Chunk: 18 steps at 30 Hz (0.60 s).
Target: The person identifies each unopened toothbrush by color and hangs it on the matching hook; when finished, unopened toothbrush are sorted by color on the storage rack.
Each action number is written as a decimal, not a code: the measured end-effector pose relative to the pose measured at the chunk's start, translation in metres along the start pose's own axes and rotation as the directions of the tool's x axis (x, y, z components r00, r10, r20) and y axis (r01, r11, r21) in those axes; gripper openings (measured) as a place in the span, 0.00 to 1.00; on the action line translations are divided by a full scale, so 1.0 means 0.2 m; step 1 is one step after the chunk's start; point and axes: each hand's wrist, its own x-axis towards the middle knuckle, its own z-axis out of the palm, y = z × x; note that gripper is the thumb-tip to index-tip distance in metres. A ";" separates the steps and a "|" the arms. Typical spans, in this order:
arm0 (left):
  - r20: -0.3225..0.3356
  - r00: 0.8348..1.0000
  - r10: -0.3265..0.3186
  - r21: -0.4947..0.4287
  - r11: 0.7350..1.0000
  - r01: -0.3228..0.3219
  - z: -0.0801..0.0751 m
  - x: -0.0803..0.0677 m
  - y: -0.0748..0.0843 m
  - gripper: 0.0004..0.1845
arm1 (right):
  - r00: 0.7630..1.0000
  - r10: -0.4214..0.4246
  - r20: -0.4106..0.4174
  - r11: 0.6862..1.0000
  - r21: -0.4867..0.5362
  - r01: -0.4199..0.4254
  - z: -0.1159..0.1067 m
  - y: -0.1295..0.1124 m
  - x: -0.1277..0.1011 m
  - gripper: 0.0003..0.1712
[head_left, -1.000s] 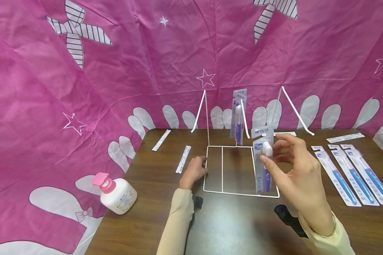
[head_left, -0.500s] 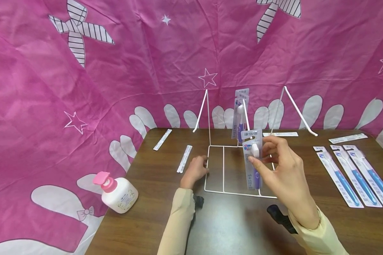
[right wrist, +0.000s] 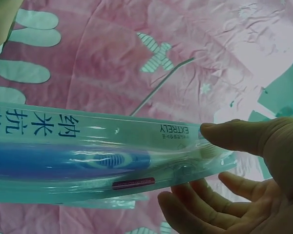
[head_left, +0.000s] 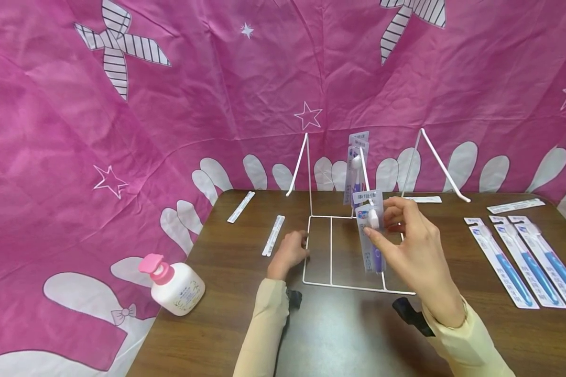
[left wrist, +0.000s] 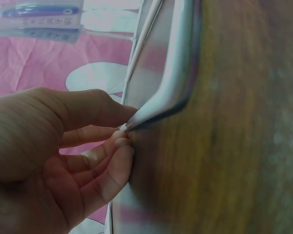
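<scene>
My right hand (head_left: pixel 420 256) pinches a packaged purple toothbrush (head_left: pixel 365 246) between thumb and fingers, holding it upright. Its hang hole is level with the tip of the white wire rack's middle hook (head_left: pixel 364 170); whether the tip is through the hole I cannot tell. Behind it, more packaged purple toothbrushes (head_left: pixel 358 142) hang on that hook. In the right wrist view the thumb presses the package (right wrist: pixel 97 126) near the brush head. My left hand (head_left: pixel 289 255) pinches the left wire of the rack's base (head_left: pixel 331 251); in the left wrist view its fingertips meet on that wire (left wrist: pixel 173 83).
Three packaged blue toothbrushes (head_left: pixel 502 262) lie at the right of the table. Narrow white strips (head_left: pixel 273 235) lie to the left and at the back. A pump bottle (head_left: pixel 179 290) stands front left. The rack's left hook (head_left: pixel 297 165) and right hook (head_left: pixel 445 165) jut forward.
My right hand has carried the purple toothbrush package leftward to the front of the middle hook. The left hand has stayed on the rack's base wire.
</scene>
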 end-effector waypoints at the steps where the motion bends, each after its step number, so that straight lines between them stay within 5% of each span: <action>1: -0.001 1.000 0.002 0.003 1.000 -0.002 0.00 0.00 0.00 0.22 | 1.000 -0.001 -0.001 1.000 0.002 0.001 0.01 0.01 0.00 0.37; 18: -0.015 1.000 0.023 0.013 1.000 -0.023 0.00 0.00 0.00 0.20 | 1.000 0.012 -0.014 1.000 -0.014 -0.012 0.08 0.12 0.07 0.33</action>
